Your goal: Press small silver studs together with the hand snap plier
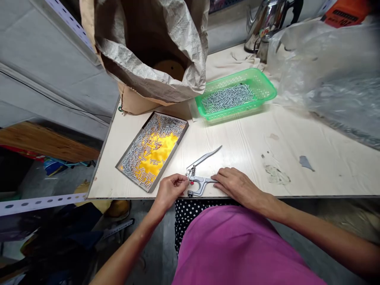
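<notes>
A metal hand press tool (199, 174) with one long lever lies at the table's near edge. My left hand (170, 190) pinches something small at the tool's jaw; I cannot make out what it is. My right hand (237, 184) rests with curled fingers on the tool's lower handle. To the left lies a flat tray (179, 135) with a yellow bottom, strewn with several small metal pins. Farther back a green plastic basket (267, 90) holds a pile of the same pins.
The white table (326, 158) carries a big open paper sack (154, 51) at the back left, a clear plastic bag (332, 75) at the right and a steel kettle (267, 23) behind it. Stain marks (276, 174) sit right of my hands. Left of the table there is clutter on the floor.
</notes>
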A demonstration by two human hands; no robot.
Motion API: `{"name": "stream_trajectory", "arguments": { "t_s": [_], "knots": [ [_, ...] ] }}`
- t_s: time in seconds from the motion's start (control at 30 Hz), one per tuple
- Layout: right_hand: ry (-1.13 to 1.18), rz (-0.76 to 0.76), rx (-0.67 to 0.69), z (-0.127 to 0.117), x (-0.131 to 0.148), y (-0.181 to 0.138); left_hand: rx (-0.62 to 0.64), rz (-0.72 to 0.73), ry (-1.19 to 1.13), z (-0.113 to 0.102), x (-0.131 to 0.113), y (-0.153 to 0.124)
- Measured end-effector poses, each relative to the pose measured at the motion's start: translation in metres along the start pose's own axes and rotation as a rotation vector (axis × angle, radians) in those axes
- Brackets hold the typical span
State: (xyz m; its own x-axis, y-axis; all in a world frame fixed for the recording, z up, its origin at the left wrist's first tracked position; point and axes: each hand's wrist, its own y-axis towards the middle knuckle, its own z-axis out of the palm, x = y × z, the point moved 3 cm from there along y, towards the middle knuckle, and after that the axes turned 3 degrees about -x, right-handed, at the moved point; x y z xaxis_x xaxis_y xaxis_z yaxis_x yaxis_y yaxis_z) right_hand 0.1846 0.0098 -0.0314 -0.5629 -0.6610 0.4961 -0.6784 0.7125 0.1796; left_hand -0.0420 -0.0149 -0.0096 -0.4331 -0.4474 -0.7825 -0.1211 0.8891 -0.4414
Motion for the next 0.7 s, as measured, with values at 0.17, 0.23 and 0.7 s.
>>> {"name": "stream_trajectory", "arguments": {
  "t_s": [0.17,0.23,0.7],
  "knots": [
    [-0.017,0.018,-0.006,0.001,-0.001,-0.002,-0.011,-0.057,-0.044,0.007,0.019,0.001],
    [-0.025,0.021,-0.012,0.001,0.0,-0.003,-0.01,-0.055,-0.006,0.008,0.023,0.001],
    [-0.021,0.032,0.007,0.0,0.001,-0.006,0.132,-0.103,0.217,0.009,0.012,0.006]
  ]
}}
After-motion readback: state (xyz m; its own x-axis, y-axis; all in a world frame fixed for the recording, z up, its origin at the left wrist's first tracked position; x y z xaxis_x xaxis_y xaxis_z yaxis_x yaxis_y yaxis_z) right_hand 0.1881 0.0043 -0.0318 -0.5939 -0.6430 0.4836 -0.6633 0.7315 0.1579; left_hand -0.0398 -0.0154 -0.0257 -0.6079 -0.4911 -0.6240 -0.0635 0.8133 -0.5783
